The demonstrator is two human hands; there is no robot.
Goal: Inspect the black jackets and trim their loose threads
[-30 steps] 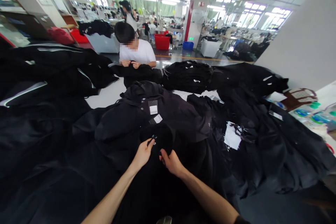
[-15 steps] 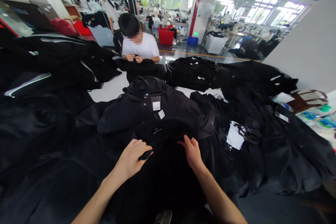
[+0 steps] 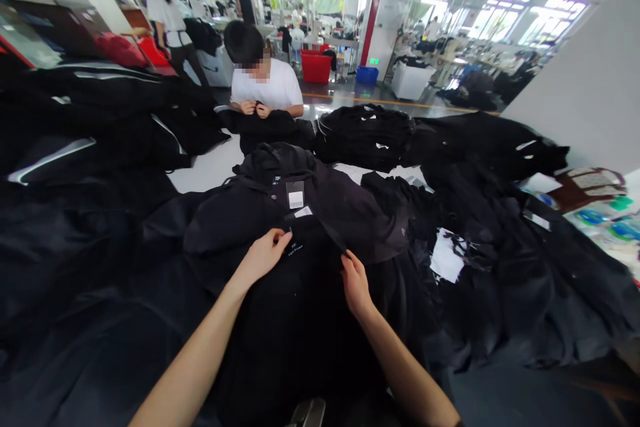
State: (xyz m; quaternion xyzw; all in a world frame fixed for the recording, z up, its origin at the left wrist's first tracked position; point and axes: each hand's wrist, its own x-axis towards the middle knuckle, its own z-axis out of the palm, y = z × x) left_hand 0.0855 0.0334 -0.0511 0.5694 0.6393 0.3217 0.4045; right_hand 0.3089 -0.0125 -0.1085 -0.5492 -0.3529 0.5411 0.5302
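A black garment (image 3: 300, 307) with small white lettering near its collar lies in front of me. My left hand (image 3: 267, 253) pinches its collar edge just left of the lettering. On the other side my right hand (image 3: 354, 277) grips the same garment's edge, its fingers closed on the dark cloth. Just beyond both hands rests a black hooded jacket (image 3: 345, 207), with a hang tag (image 3: 295, 195) and a smaller white label (image 3: 303, 212) at its front.
Piles of black clothing (image 3: 75, 267) cover the left side, more (image 3: 525, 280) the right. A white cloth scrap (image 3: 447, 257) lies at right. Across the table a person in a white shirt (image 3: 273, 87) handles dark cloth. Another person (image 3: 167, 20) stands behind at left.
My left hand has moved up and right along the collar, and the lettering now faces up more flatly. My right hand has shifted slightly. The standing person has moved left.
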